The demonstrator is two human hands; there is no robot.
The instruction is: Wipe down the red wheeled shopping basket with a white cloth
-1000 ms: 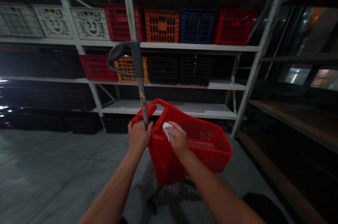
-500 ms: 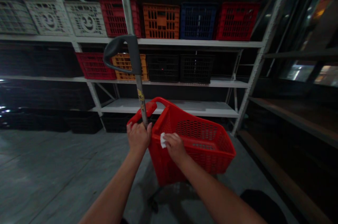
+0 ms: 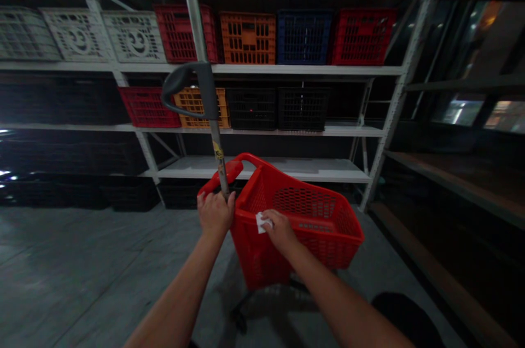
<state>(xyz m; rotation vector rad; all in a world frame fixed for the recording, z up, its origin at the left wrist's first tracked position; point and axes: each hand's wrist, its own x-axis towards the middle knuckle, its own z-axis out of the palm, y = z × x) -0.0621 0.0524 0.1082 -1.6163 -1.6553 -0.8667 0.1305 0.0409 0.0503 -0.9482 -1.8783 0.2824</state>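
My left hand (image 3: 215,215) grips the metal pole (image 3: 219,157) of a red plastic wheeled shopping basket (image 3: 305,200), just above the basket's red front end. A dark grey curved handle (image 3: 197,82) tops the pole, and a yellow label marks its shaft. My right hand (image 3: 279,230) holds a small white cloth (image 3: 261,222) pressed against the basket's upper rim. Most of the cloth is hidden under my fingers. The basket's lower part narrows towards dark wheels beneath it.
White metal shelving (image 3: 262,68) stands ahead, holding white, red, orange, blue and black crates. Black crates sit low on the left. A wooden shelf (image 3: 443,184) runs along the right, a grey concrete floor (image 3: 82,277) lies below, and a dark object (image 3: 404,320) shows at bottom right.
My right hand and the cloth have shifted along the basket's rim, lower than a second ago and slightly right since half a second ago. My left hand stays on the pole.
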